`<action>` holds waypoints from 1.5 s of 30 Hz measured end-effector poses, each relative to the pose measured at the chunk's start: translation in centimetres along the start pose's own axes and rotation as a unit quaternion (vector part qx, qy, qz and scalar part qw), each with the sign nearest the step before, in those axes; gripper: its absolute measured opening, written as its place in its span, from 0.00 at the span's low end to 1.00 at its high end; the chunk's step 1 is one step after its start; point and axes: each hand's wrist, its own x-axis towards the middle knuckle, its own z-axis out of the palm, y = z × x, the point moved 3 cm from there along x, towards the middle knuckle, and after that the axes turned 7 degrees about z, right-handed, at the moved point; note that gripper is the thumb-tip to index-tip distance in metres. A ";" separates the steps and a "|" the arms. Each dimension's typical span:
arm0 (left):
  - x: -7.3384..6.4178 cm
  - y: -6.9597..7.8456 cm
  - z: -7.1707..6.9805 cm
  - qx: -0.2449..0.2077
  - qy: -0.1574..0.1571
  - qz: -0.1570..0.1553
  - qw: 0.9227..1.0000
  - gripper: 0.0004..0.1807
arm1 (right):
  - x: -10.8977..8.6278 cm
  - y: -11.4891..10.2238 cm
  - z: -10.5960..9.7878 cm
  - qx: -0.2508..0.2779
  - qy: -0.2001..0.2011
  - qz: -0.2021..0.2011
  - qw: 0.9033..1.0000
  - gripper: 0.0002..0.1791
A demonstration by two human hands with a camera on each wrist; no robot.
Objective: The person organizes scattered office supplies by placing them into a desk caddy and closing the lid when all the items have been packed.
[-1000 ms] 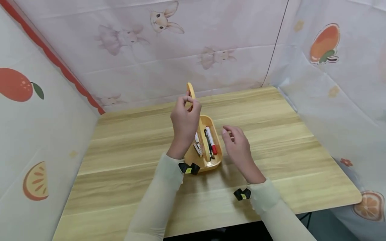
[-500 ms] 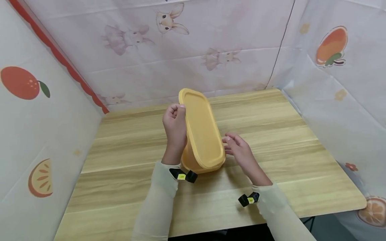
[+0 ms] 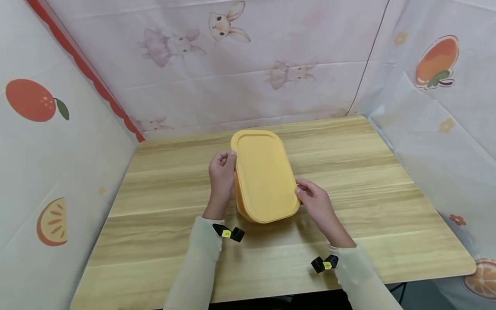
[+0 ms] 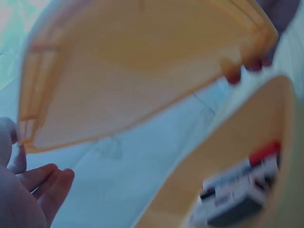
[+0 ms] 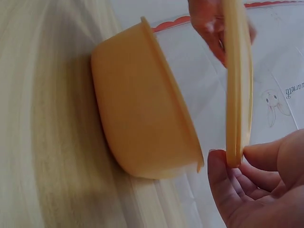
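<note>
A yellow plastic lid (image 3: 266, 174) is held level between both hands, over a yellow box (image 5: 137, 107) that stands on the table. My left hand (image 3: 221, 174) pinches the lid's left edge with thumb and fingers. At the near right corner, my right hand (image 3: 317, 206) pinches the rim. A gap between lid and box shows in the right wrist view. Inside the box, the left wrist view shows a red-capped marker (image 4: 266, 153) and a white-and-dark item (image 4: 237, 204), both blurred. From the head view the lid hides these contents.
The wood-grain table (image 3: 170, 189) spreads around the box. Printed cloth walls (image 3: 232, 86) enclose it at the back and both sides. A black surface (image 3: 279, 302) shows below the table's near edge.
The lid was upright in the left hand, then swung down flat over the box, covering the pens from the head view. The right hand moved in and took hold of its edge.
</note>
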 end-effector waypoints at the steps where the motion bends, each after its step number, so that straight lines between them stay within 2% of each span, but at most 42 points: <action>1: 0.1 -0.3 -0.3 0.019 -0.005 -0.002 1.000 0.11 | 0.0 0.0 -0.1 -0.005 0.004 -0.003 1.000 0.21; 4: 0.5 -1.1 -1.1 0.079 -0.017 -0.006 0.997 0.14 | 0.0 0.0 -0.4 -0.014 0.014 -0.017 1.000 0.20; 6: 0.8 -1.5 -1.5 0.125 -0.020 -0.009 0.992 0.16 | 0.1 -0.3 -0.5 -0.023 0.021 -0.027 0.999 0.20; 11: 1.9 -2.7 -2.1 0.231 -0.037 -0.005 0.972 0.18 | 0.4 -1.2 -0.5 -0.071 0.034 -0.036 0.996 0.22; 17: 3.0 -4.3 -2.1 0.300 -0.076 -0.009 0.951 0.20 | 0.7 -1.9 -0.1 -0.141 0.032 -0.028 0.989 0.28; 26: 3.5 -6.7 -1.9 0.331 -0.113 -0.030 0.936 0.21 | 0.6 -2.0 0.7 -0.233 0.056 -0.041 0.970 0.26; 35: 3.1 -8.1 -2.6 0.352 -0.112 -0.033 0.929 0.19 | -0.1 -1.7 2.1 -0.293 0.065 -0.040 0.953 0.26; 40: 2.8 -8.8 -3.0 0.349 -0.116 -0.036 0.929 0.18 | -0.3 -1.4 2.5 -0.300 0.067 -0.035 0.951 0.27; 45: 2.6 -9.2 -3.4 0.355 -0.113 -0.040 0.927 0.19 | -0.3 -1.0 2.9 -0.293 0.059 -0.027 0.954 0.27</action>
